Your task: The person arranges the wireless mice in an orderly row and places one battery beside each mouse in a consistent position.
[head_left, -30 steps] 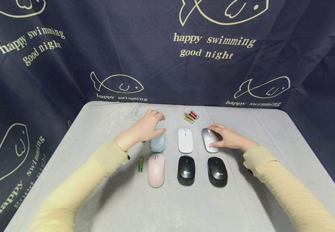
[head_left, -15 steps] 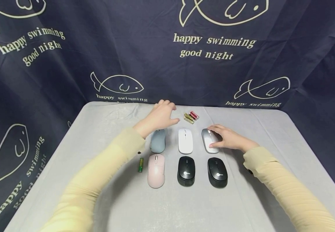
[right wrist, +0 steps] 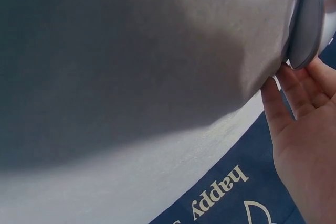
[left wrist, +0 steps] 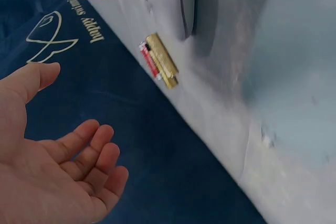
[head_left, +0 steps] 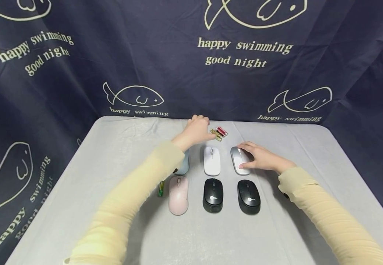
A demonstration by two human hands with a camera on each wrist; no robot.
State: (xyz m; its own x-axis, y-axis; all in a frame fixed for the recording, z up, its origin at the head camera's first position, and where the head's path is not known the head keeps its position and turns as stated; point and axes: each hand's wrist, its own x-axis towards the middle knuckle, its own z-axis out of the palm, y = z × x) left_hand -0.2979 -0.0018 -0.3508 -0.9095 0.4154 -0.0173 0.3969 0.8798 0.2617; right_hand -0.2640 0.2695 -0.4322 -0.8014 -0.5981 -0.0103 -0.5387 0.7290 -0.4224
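My left hand hangs just left of a small pile of batteries at the back of the table. Its thumb and fingers are spread apart and hold nothing, as the left wrist view of the hand also shows. The pile has gold batteries and red batteries. My right hand grips a silver computer mouse by its sides, thumb at the near end and fingers at the far end. In the right wrist view the fingertips touch the edge of this mouse.
A white mouse lies in the middle, a blue mouse partly under my left sleeve. In front are a pink mouse and two black mice, one centre, one right. A green battery lies beside the pink mouse.
My left hand has moved right and away from me, from over the blue mouse to beside the battery pile. The right hand and silver mouse have stayed put.
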